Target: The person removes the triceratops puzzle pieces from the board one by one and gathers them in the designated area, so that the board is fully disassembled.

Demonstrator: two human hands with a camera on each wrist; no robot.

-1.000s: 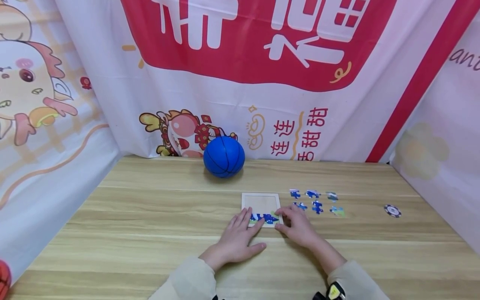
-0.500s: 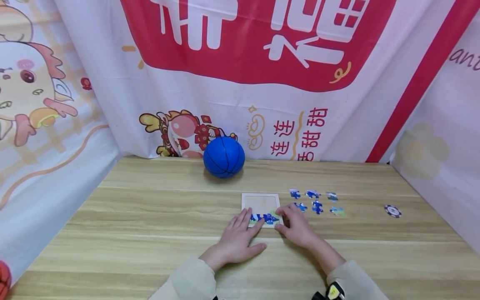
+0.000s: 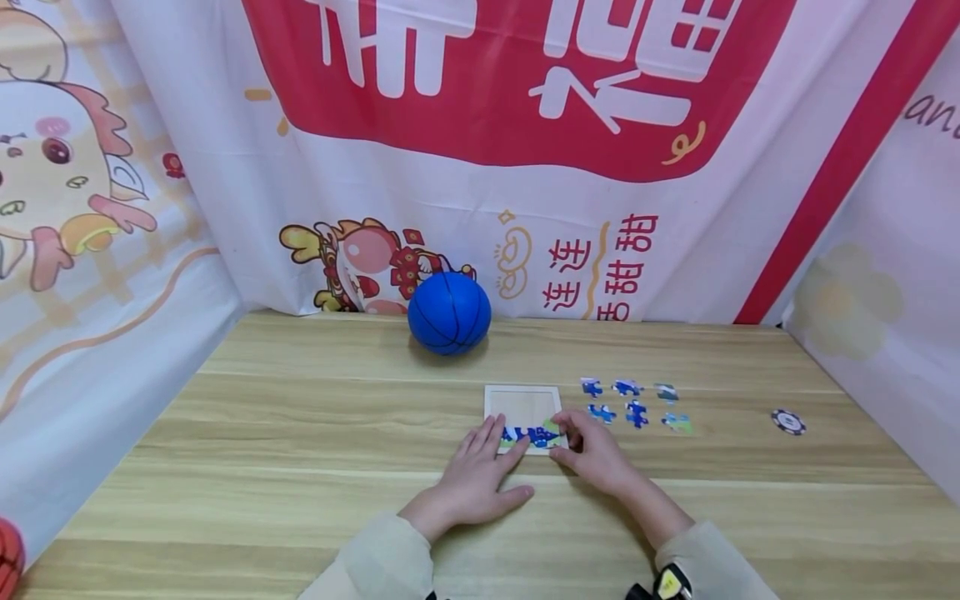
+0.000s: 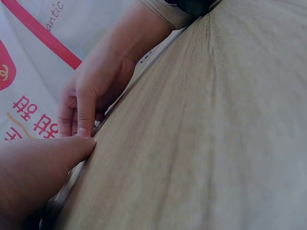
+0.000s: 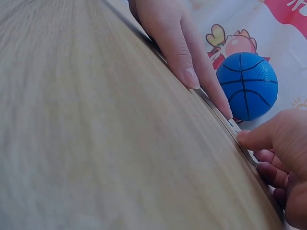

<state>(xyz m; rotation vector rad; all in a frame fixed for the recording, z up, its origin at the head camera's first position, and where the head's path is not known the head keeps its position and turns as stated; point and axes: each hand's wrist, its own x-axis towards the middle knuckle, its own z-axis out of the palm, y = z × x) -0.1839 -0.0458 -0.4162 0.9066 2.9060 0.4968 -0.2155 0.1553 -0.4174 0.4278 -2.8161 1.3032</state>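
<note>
A small light wooden puzzle frame [image 3: 522, 389] lies on the table with a row of blue and green jigsaw pieces [image 3: 534, 437] along its near side. My left hand [image 3: 471, 483] lies flat, its straight fingers over the frame's left side and the near row, thumb spread on the table. My right hand [image 3: 596, 454] grips the frame's near right corner, thumb at the near edge and index finger by a green piece. In the right wrist view its other fingers [image 5: 272, 175] curl beside the frame. Several loose jigsaw pieces [image 3: 636, 414] lie in two rows to the right.
A blue toy basketball [image 3: 449, 313] stands behind the frame near the curtain [image 3: 390, 183]. A round chip [image 3: 788, 422] lies on the wooden table [image 3: 300, 417] at the far right. Part of a red ball [image 3: 9, 557] shows at the lower left edge.
The right index finger has shifted slightly at the frame's right side. The left hand, frame and loose pieces keep their places.
</note>
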